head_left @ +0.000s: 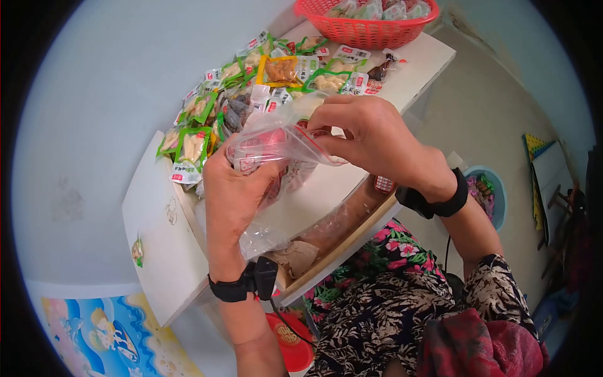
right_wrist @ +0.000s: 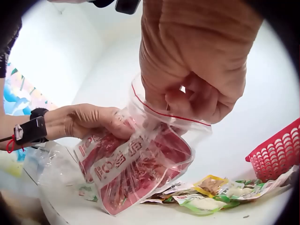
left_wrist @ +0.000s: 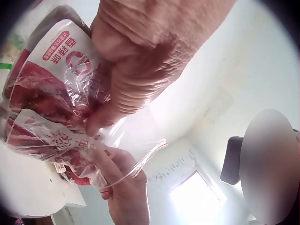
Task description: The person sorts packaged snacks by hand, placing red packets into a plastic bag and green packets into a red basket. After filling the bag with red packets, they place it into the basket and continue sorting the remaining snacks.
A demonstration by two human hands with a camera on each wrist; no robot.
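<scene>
A clear zip-lock bag (head_left: 286, 129) with a red strip along its mouth is held up between both hands over the white table. Red-and-white snack packets (right_wrist: 140, 171) show through its thin plastic. My left hand (head_left: 235, 195) grips the bag's side, thumb pressed over the packets, as the left wrist view shows. At the mouth, my right hand (head_left: 383, 135) has its fingers curled and pinches the plastic by the red strip. Some right fingertips are hidden inside the opening in the right wrist view.
Many green and yellow snack packets (head_left: 330, 81) are heaped along the wall side of the white table (head_left: 402, 78). A red basket (head_left: 377, 28) of packets stands at the far end. Nearer me, an open drawer (head_left: 339, 220) holds clear plastic. A blue bin (head_left: 497, 195) is on the floor.
</scene>
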